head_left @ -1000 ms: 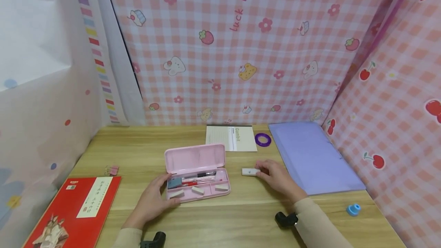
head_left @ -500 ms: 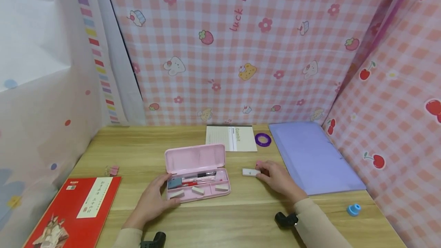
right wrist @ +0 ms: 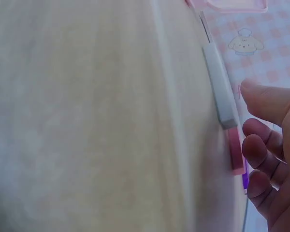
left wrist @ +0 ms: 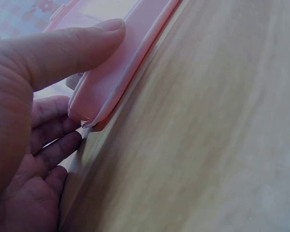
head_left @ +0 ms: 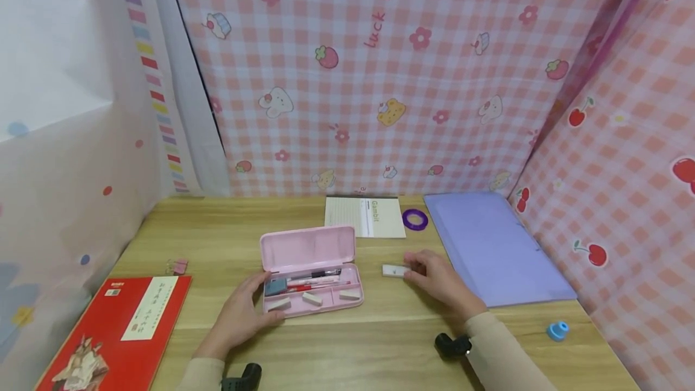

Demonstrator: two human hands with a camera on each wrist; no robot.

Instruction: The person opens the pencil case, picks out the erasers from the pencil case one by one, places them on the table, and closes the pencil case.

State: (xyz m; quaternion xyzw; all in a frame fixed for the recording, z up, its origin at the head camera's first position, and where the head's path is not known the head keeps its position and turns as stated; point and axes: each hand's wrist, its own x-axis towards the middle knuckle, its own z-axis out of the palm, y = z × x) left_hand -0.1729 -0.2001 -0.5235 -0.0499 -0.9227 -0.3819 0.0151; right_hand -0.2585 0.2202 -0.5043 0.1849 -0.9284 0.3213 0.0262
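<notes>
An open pink pencil case (head_left: 308,248) stands on the table with its lid raised. It holds pens (head_left: 320,274), a blue-grey block (head_left: 276,286) and several small whitish blocks (head_left: 312,299). My left hand (head_left: 239,317) spans its left end, the thumb at the front corner and fingers at the back corner. In the left wrist view the thumb (left wrist: 82,50) lies over the case's side. To the right, a white eraser-like bar (head_left: 394,270) lies flat. My right hand (head_left: 437,276) is beside its right end, fingers relaxed. A pink block (right wrist: 236,151) sits by those fingers.
Behind the case lie a notepad (head_left: 347,216) and a purple ring (head_left: 415,219). A lilac folder (head_left: 483,246) covers the back right. A blue cap-like piece (head_left: 557,330) is at the right, a red book (head_left: 114,324) and a pink binder clip (head_left: 178,267) at the left.
The head view has shifted very slightly. Both hands stay nearly still; the white bar has moved a tiny bit to the right near my right fingers.
</notes>
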